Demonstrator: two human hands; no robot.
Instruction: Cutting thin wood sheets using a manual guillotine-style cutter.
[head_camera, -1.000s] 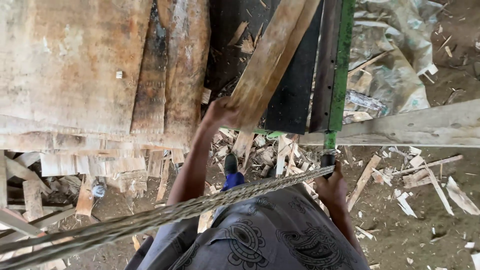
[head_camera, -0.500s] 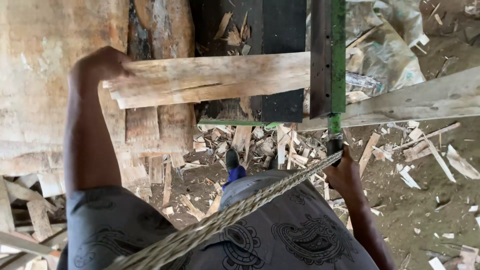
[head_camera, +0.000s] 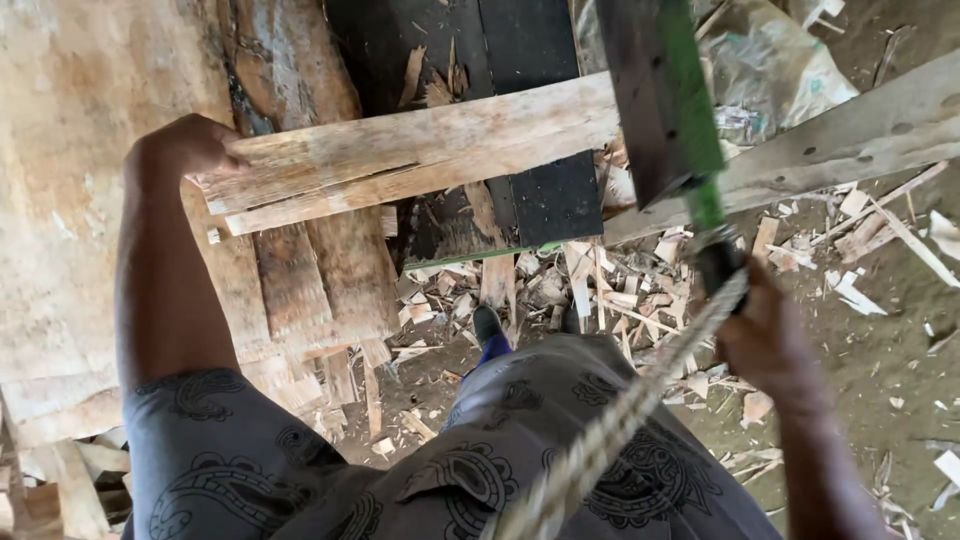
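The left hand (head_camera: 185, 148) is closed around the end of a rough wooden plank (head_camera: 420, 150), which lies across dark boards (head_camera: 540, 120) and reaches away to the right of this hand. The right hand (head_camera: 765, 335) is clamped on the handle of a broad chopping blade (head_camera: 660, 95) with a green edge, which rises above this hand. Wood chips (head_camera: 600, 285) cover the ground between both hands.

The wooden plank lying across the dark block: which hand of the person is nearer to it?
Left. The left hand grips the left end of the wooden plank. The right hand is lower right, apart from it, holding the handle of the green-edged blade.
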